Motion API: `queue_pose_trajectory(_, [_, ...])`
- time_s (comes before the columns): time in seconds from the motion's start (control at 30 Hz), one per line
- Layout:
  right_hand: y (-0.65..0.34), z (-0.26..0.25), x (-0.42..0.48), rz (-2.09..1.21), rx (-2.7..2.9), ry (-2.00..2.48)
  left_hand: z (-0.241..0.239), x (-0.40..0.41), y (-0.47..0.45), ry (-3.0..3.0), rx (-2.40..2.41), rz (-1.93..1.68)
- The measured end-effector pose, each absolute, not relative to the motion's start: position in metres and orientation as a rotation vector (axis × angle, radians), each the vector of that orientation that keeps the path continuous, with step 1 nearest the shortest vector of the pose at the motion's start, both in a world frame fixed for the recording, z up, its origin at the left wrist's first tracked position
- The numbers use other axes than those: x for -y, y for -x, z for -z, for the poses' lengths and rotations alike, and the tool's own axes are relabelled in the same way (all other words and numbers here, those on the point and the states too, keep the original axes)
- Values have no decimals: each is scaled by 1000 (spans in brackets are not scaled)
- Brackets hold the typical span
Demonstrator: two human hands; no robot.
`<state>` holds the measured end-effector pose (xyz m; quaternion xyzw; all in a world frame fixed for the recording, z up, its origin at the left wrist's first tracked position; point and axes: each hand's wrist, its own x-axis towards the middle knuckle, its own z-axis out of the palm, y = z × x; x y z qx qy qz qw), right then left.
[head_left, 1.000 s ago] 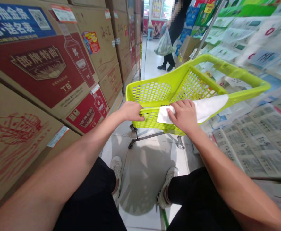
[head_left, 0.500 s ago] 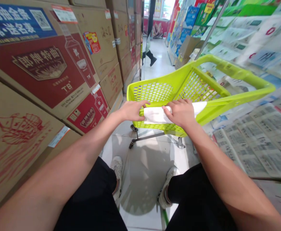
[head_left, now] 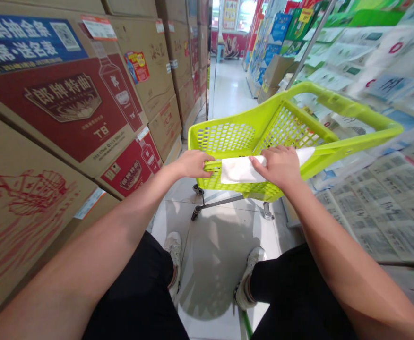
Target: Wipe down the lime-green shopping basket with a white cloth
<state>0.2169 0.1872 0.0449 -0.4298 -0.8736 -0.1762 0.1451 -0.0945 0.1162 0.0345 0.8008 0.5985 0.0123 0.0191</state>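
The left hand (head_left: 194,164) grips the cart's (head_left: 223,134) near rim by its leftmost corner. The right hand (head_left: 280,164), farther along that edge, clasps the cloth (head_left: 238,170) folded over it. The cart stands between stacked boxes (head_left: 72,104) and piled packs (head_left: 380,198); open floor (head_left: 228,92) runs beyond.

Floor (head_left: 207,245): pale tile, grout lines visible, glossy. Yellow-green shopping cart (head_left: 309,119) stands on it mid-aisle; casters (head_left: 195,213) down, two toward the floor's left edge, another nearer the right. Wearer's white left shoe (head_left: 173,245) sits near the left edge, right shoe (head_left: 244,290) toward the right, both on the near side of the cart. Green strip (head_left: 246,323) runs from the right shoe to the near edge. Blue stool (head_left: 220,53) at the far end. Shadow between the shoes.
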Motion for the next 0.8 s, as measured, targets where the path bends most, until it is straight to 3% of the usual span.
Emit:
queue_pose_trajectory(0.27, [-204, -37, -190, 412, 2349, 1043, -30, -121, 81, -2513, -1866, -9])
queue_pose_trajectory(0.47, [-157, -33, -169, 415, 2515, 1156, -29, -122, 83, -2538, -1881, -11])
queue_pose_trajectory(0.8, [-175, -30, -164, 505, 2572, 1037, -22, -126, 92, -2578, -1876, -78])
